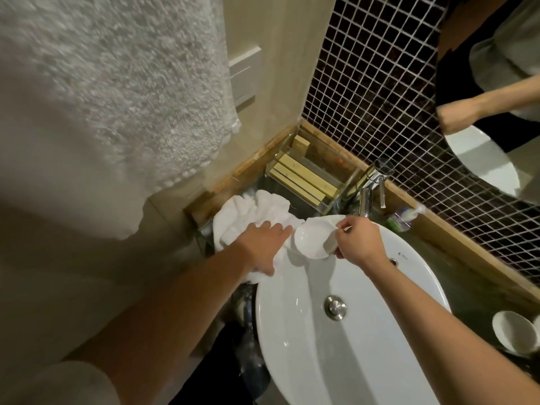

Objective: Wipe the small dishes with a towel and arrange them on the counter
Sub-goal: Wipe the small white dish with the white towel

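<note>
Over white oval basin (336, 346), my right hand (358, 241) pinches small white glazed dish (314, 239) by its rim: light, slippery, fragile. Left hand (264, 247) rests flat-fingered on soft white towel (248, 214).

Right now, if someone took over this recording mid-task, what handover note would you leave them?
Left hand: fingers straight, resting on the white towel bunched on the counter left of the sink.
Right hand: pinches a small white dish by its rim, over the sink's back edge, against the towel.
Done: cannot tell if this dish is wiped.
Left: wipe it, set it down; another small dish waits on the counter, far right.
</note>
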`<state>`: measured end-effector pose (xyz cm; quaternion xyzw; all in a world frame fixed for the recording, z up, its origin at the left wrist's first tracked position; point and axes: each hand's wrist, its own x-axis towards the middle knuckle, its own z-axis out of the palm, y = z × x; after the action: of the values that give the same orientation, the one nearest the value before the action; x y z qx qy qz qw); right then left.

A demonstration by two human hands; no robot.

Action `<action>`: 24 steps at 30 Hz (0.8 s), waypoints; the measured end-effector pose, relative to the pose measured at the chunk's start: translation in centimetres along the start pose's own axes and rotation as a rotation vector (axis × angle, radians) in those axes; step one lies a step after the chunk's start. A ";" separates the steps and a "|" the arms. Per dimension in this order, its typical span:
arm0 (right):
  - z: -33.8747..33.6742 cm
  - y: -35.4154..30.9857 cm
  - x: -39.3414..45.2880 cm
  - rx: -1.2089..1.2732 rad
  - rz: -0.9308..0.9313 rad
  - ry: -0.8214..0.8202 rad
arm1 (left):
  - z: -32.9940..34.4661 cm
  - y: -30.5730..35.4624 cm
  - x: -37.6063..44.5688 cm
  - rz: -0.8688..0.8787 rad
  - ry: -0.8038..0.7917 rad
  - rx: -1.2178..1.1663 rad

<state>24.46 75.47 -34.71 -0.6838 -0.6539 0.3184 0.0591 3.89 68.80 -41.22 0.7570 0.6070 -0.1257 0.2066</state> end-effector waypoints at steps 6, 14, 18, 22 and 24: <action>0.6 -0.8 0.7 0.087 0.026 0.001 | 0.2 -3.1 0.7 0.009 -0.019 -0.007; 1.3 -2.3 1.6 0.145 0.013 0.013 | -2.0 -3.8 2.5 -0.140 0.199 0.060; 1.1 -2.1 2.0 0.172 0.039 0.034 | -3.7 -3.6 3.7 -0.153 0.420 0.029; 0.6 -1.6 2.1 0.184 0.067 0.058 | -2.1 -2.9 3.9 -0.128 0.332 0.088; 0.7 -1.1 2.0 0.188 0.077 0.062 | -0.8 -2.9 4.0 -0.077 0.263 0.147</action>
<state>23.02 77.27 -35.43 -0.7094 -0.5923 0.3589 0.1308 1.91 73.13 -42.75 0.7560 0.6467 -0.0774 0.0643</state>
